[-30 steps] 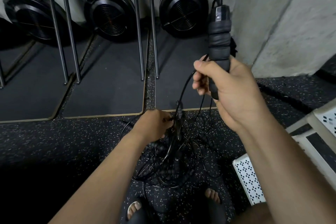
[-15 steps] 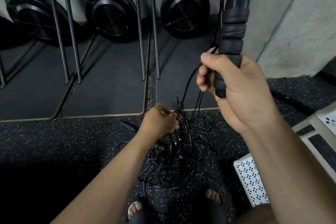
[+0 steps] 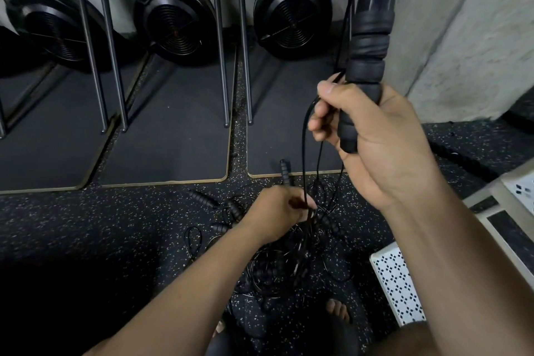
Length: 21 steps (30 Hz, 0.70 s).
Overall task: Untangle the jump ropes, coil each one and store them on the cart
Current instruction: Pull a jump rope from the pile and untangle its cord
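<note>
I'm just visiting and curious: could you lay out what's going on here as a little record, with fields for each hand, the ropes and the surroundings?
Right hand: raised, grips a black foam-wrapped jump rope handle upright
Cord: thin black cord loops from the handle's top and runs down to the left hand
Left hand: lower, pinches that cord above the tangle
Tangle: pile of black jump ropes on the speckled rubber floor, not yet sorted
Nearby: white perforated panel at the right; three round black fan housings behind

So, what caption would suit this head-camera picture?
Right hand holds a rope handle high; left hand pinches cords above the tangled pile.
</note>
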Motion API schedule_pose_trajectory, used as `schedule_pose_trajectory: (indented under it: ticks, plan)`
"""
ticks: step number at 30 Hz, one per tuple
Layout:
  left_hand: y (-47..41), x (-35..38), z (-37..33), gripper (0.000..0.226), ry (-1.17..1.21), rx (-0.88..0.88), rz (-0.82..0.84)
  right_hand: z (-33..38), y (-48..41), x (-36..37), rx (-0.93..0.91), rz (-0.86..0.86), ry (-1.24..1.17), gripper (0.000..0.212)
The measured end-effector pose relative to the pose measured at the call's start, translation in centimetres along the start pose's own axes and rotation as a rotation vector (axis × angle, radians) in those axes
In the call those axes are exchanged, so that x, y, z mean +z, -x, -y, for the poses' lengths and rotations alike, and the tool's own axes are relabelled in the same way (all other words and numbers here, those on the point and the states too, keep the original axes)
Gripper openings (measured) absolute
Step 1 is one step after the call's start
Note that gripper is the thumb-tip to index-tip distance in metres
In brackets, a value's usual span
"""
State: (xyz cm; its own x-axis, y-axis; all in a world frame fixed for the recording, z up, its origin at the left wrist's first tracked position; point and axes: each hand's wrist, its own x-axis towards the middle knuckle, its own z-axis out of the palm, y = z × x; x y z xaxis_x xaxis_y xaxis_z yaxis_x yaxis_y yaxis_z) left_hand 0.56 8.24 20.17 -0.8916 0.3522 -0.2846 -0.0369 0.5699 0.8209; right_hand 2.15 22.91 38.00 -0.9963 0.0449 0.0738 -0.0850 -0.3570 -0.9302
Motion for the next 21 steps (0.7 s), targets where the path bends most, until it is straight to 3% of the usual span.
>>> schedule_pose_trajectory:
  ticks: [6,12,15,21]
  plan:
    - [0.2,-0.4,-0.7,0.011,-0.078,0.073,-0.096,-0.1,-0.5,-0.7,-0.03,-0.076,-0.01,0.009]
    - [0.6,-2.0,-1.4,0.005,-0.098,0.158,-0.087,-1.8,-1.3,-1.9,0.023,-0.1,-0.001,0.012]
    - [0.7,-2.8,-1.8,0.008,-0.201,0.246,-0.165,-3.9,-1.4,-2.2,0.161,-0.064,0.086,0.021]
    - [1.1,-3.3,-2.2,0.005,-0.335,0.358,-0.261,-6.8,-1.6,-2.9,0.349,-0.006,0.438,0.005]
